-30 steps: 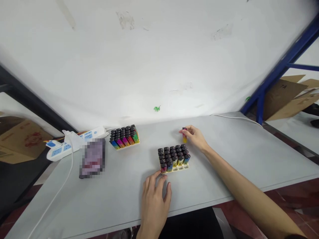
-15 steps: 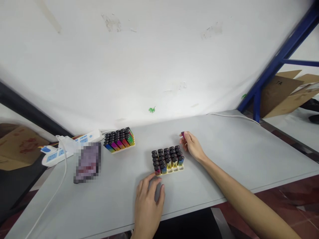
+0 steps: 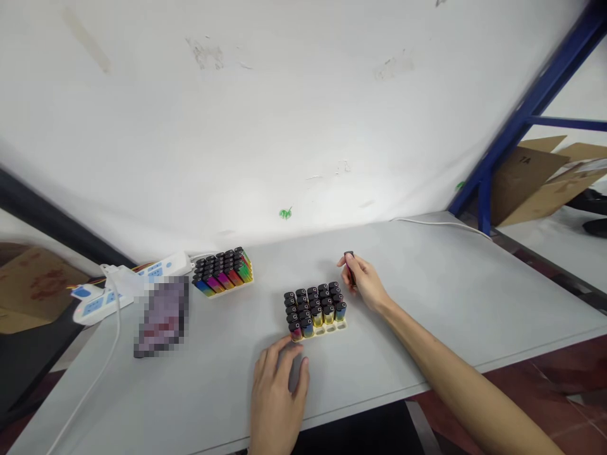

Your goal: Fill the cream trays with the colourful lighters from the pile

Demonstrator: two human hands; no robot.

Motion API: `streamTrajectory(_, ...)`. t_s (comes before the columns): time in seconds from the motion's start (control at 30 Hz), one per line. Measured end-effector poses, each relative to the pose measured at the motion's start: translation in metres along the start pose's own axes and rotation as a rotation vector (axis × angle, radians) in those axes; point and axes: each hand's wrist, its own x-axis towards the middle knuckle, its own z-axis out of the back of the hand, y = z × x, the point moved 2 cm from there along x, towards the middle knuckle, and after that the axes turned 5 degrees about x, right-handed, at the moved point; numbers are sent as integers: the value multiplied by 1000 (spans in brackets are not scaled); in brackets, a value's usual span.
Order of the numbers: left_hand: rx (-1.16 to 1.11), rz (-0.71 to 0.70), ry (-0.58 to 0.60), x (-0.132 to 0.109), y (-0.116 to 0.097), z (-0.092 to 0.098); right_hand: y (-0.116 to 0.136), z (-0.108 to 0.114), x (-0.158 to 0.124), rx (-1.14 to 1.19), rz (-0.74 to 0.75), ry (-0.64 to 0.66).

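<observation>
Pinched in my right hand (image 3: 365, 281) is a lighter (image 3: 349, 268) with a black top, upright above the grey table just right of the near rack. That pale rack (image 3: 331, 329) holds rows of black-topped lighters (image 3: 313, 306), and several slots along its front edge, toward the right, have nothing in them. My left hand (image 3: 277, 392) lies with fingers spread on the table, its fingertips at the rack's front left corner. A second rack (image 3: 232, 291) stands farther back on the left, filled with multicoloured lighters (image 3: 225, 268).
A white power strip (image 3: 168, 265) with plugs and a white cable lies at the back left. In front of it is a blurred-out purple object (image 3: 164, 316). The white wall (image 3: 284, 126) borders the table's back; a blue metal frame (image 3: 509, 133) and cardboard boxes (image 3: 531, 180) stand at right.
The lighter in my right hand has turned more upright, its black top now showing above my fingers. My left hand stays by the rack's corner. The camera view has shifted slightly.
</observation>
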Motion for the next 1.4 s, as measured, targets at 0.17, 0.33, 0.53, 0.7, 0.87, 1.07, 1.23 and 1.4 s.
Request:
streamTrajectory(0.17,-5,4,-8,-1,1,0,-2,-1,-2,138,-101,20)
streamTrajectory(0.33,-19,5,-1,-1,2,0,-6,3,1,152,-140,-59)
streamTrajectory(0.53,-14,9,3,-1,2,-1,-6,3,3,145,-221,-147)
streamTrajectory(0.7,-14,2,-2,0,2,0,-5,3,3,146,-222,-167)
streamTrajectory(0.87,-15,-3,-2,-1,1,0,-10,4,4,148,-181,-150)
streamTrajectory(1.07,-19,-12,-21,1,2,-2,-12,5,4,145,-186,-149)
streamTrajectory(1.23,-21,-9,-7,-1,2,-1,-10,5,4,129,-184,-169)
streamTrajectory(1.4,-31,4,-3,-2,1,1,-14,6,4,134,-150,-183)
